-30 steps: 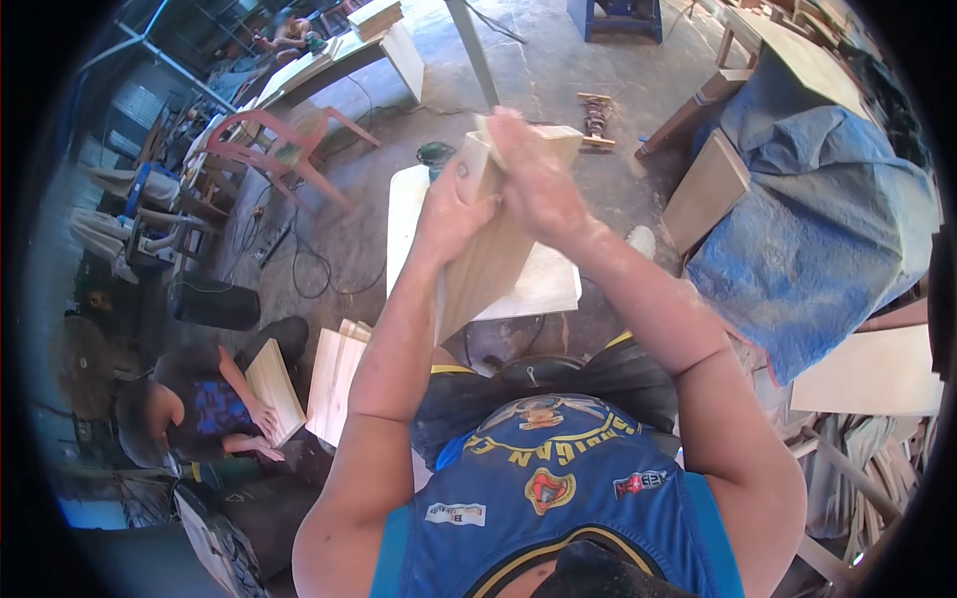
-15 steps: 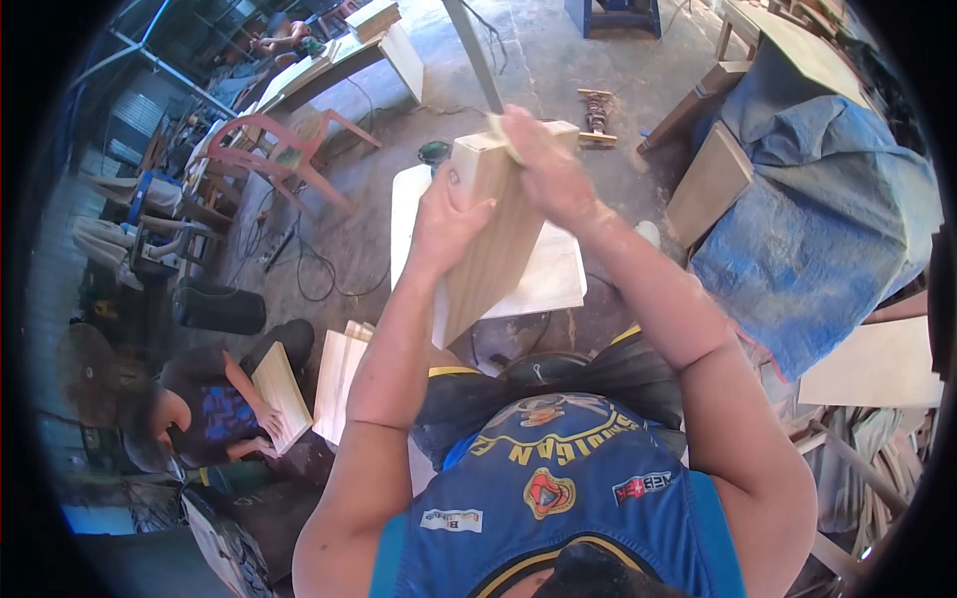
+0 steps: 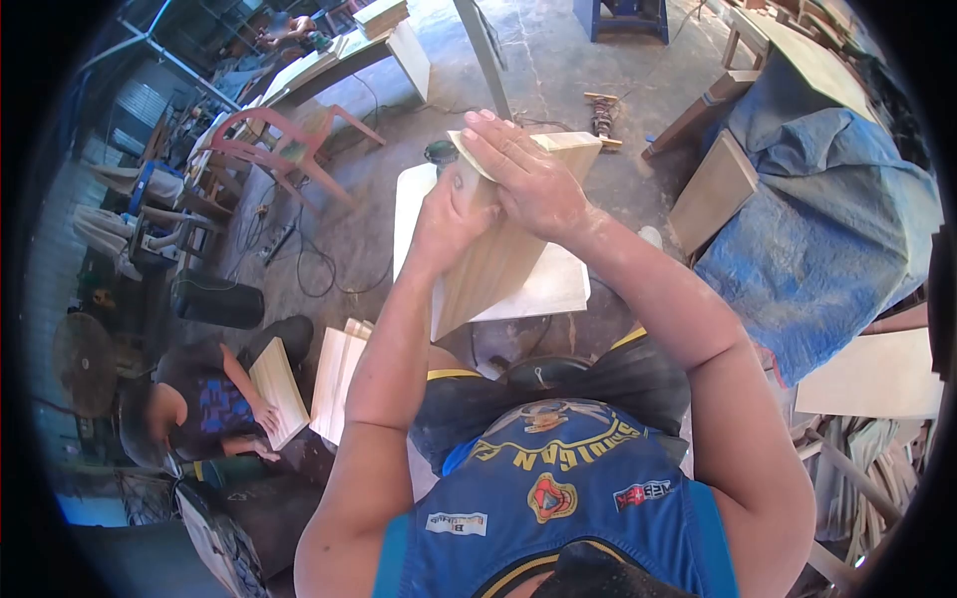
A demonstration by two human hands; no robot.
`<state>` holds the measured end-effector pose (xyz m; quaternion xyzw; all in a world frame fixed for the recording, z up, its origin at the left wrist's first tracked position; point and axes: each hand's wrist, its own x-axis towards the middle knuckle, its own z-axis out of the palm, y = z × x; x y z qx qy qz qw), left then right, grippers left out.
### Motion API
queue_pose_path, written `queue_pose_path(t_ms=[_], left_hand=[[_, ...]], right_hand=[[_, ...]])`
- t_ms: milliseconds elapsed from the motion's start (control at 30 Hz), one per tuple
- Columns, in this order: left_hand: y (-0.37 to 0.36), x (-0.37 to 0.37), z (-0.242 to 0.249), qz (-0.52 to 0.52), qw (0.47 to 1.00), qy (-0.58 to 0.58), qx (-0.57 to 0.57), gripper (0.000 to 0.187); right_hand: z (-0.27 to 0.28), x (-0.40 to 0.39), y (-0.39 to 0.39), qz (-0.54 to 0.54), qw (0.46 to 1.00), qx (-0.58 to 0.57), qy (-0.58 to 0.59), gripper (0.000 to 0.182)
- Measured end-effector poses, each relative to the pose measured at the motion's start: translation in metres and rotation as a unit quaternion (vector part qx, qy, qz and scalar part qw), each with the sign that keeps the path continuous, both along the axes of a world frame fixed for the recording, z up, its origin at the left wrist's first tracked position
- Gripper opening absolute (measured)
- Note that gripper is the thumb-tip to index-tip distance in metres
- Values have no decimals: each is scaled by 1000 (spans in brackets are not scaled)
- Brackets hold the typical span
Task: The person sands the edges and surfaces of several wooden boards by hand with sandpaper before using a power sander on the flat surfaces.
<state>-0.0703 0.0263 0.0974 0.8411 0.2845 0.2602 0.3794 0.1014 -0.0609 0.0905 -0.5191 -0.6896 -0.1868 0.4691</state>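
Note:
A thick wooden panel point(image 3: 490, 267) with striped grain stands tilted on edge in front of me. My left hand point(image 3: 446, 227) grips its left side, the thumb lying over the near face. Across the panel's upper left corner lies my right hand point(image 3: 530, 187), its fingers stretched out and pressing a pale yellow sheet of sandpaper point(image 3: 467, 151) against the wood. Part of the sheet is hidden beneath the palm. Under the panel is a white board-like surface point(image 3: 548, 284), partly covered by it.
On the left a co-worker point(image 3: 214, 399) handles a wooden board point(image 3: 279, 394), beside more panels point(image 3: 337, 384). A red plastic chair point(image 3: 299, 149) and cables point(image 3: 314, 264) are beyond. A blue tarp point(image 3: 807, 229) covers a stack at right. A metal post point(image 3: 485, 60) rises ahead.
My right hand has slid left and toward the panel's near corner, its fingers now flatter over the sandpaper. The panel has turned slightly, its top end shifting right. My left hand keeps its grip.

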Motion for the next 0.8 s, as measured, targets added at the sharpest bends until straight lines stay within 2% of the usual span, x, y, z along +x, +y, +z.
queue_pose_path(t_ms=[100,167,200,300,367,433,500,600,733,767,800], left_hand=[[3,-5,2,19,1000,-4,15,71],[3,-11,4,-7,1000,-23,-11,70],[7,-7,6,-6,1000,-27,-10,70],[-3,-3,2,-2,999,-3,35,71],[-6,-4,14,-30,999,-41,-14,68],[3,-12,5,-17,999,-38,-21,68],[9,-13,4,-9,999,-34,-30,68],[3,-10,-1,-15,1000,-27,2,68],[14,-17,-6,-34,997,-58,-44,69],[17,-20,-7,-42,996,-58,-53,70],[17,-22,-5,-41,996,-62,-51,70]], right_hand=[[-4,15,2,32,999,18,-22,60],[-35,41,3,-25,996,-15,-79,60],[-37,40,6,-21,996,19,-79,60],[7,-4,0,38,996,42,-65,58],[-1,5,3,39,996,35,-69,59],[-19,20,6,45,996,31,-76,61],[-44,43,8,-1,996,31,-85,63],[-3,-3,3,28,999,28,-30,65],[-11,13,7,60,996,27,-67,66],[-31,29,6,35,996,24,-79,67],[-23,32,3,10,995,23,-94,68]])
